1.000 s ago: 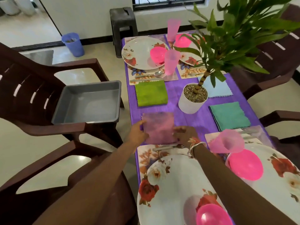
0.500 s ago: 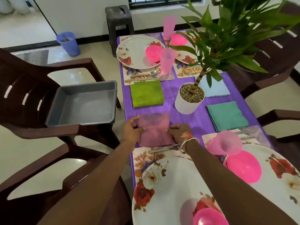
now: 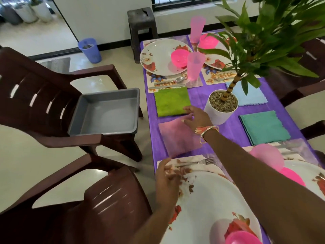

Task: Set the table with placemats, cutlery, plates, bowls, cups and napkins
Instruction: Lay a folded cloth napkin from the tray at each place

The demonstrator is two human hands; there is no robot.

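Observation:
A pink napkin [image 3: 177, 136] lies flat on the purple table [image 3: 223, 131], just beyond the near floral placemat [image 3: 186, 160] with its fork [image 3: 198, 162]. My right hand [image 3: 196, 118] hovers open over the napkin's far right corner, by the green napkin [image 3: 171, 102]. My left hand [image 3: 167, 180] is open over the near plate's [image 3: 211, 205] left edge, holding nothing. Pink bowls [image 3: 241, 238] and cups [image 3: 195, 67] stand at the settings. A teal napkin [image 3: 263, 126] and a light blue napkin [image 3: 252, 98] lie on the right.
A white potted plant [image 3: 222, 106] stands mid-table, its leaves overhanging the far right. A grey tray [image 3: 105, 111] rests on a brown chair [image 3: 40, 104] to the left. A second chair [image 3: 98, 205] is near me. A blue bin [image 3: 89, 50] and a dark stool [image 3: 140, 20] stand beyond.
Both hands have let go of the pink napkin, which now lies flat. My left hand drew back toward the near plate; my right hand moved forward to the napkin's far corner.

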